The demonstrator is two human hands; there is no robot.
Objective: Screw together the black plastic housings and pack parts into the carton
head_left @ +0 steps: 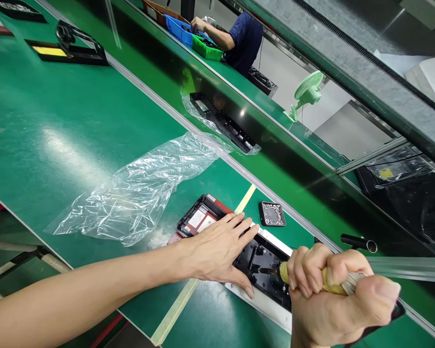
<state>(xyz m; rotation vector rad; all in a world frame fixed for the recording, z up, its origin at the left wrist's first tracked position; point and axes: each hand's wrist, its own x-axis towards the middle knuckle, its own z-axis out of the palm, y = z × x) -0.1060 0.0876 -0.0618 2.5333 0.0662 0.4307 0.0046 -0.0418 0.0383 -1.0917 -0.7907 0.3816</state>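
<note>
A long black plastic housing [264, 253] with metal posts inside lies in a white holder [275, 313] on the green bench. My left hand [221, 246] rests across it, fingers spread and palm down, holding nothing. In my right fist [333, 295] is a screwdriver [284, 272] with a yellowish handle, tilted, its shaft reaching into the housing. Whether a screw sits under the tip cannot be made out. The housing's far-left end shows a framed section with a white label [196, 219]. Beyond my left fingertips stands a small black tray of screws [272, 214].
A crumpled clear bag [141, 188] lies left of the housing. Another black part [223, 123] on plastic sits on the green belt [159, 87] behind a metal rail. Across it, a person [242, 43] reaches into bins [207, 48] near a green fan [308, 89]. A black stand [70, 50] is far left.
</note>
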